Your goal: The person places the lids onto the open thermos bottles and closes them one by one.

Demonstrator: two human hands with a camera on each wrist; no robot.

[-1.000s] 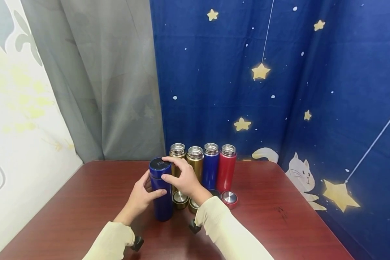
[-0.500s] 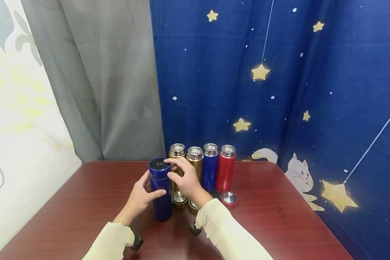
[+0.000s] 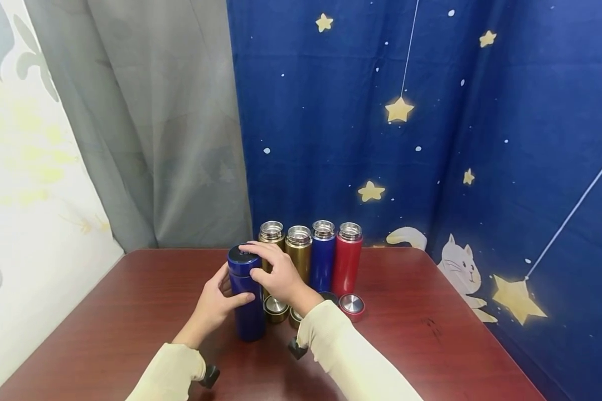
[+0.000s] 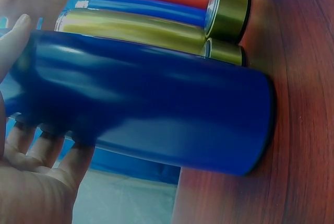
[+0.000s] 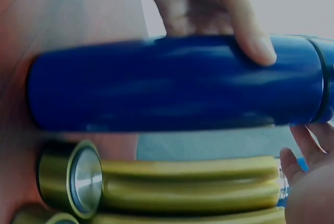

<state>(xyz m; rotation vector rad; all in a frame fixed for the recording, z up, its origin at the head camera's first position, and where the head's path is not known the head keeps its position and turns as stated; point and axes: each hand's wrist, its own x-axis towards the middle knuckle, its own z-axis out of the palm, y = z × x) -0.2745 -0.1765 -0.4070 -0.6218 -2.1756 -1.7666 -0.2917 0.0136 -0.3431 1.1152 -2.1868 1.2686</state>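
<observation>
A blue vacuum flask (image 3: 249,320) stands upright on the table, its blue lid (image 3: 234,268) with a black display top on its mouth. My left hand (image 3: 213,305) grips the flask's body, thumb in front; in the left wrist view its fingers (image 4: 47,148) wrap round the far side. Over the lid lies my right hand (image 3: 283,278), fingers across the top and thumb at the lid's side, partly covering the lit display. In the right wrist view the flask's body (image 5: 172,85) shows whole, with the left thumb on it.
Behind stand two gold flasks (image 3: 301,262), a blue flask (image 3: 323,264) and a red flask (image 3: 348,264), all with open mouths. Before them lie loose lids, gold (image 3: 276,309) and red (image 3: 352,307) among them, some partly hidden by my right arm. Curtains hang behind the table (image 3: 391,345).
My right fingers first slid back toward the lid's right edge, uncovering the display digits, then moved left over the top again. The left hand and the flask stay in place.
</observation>
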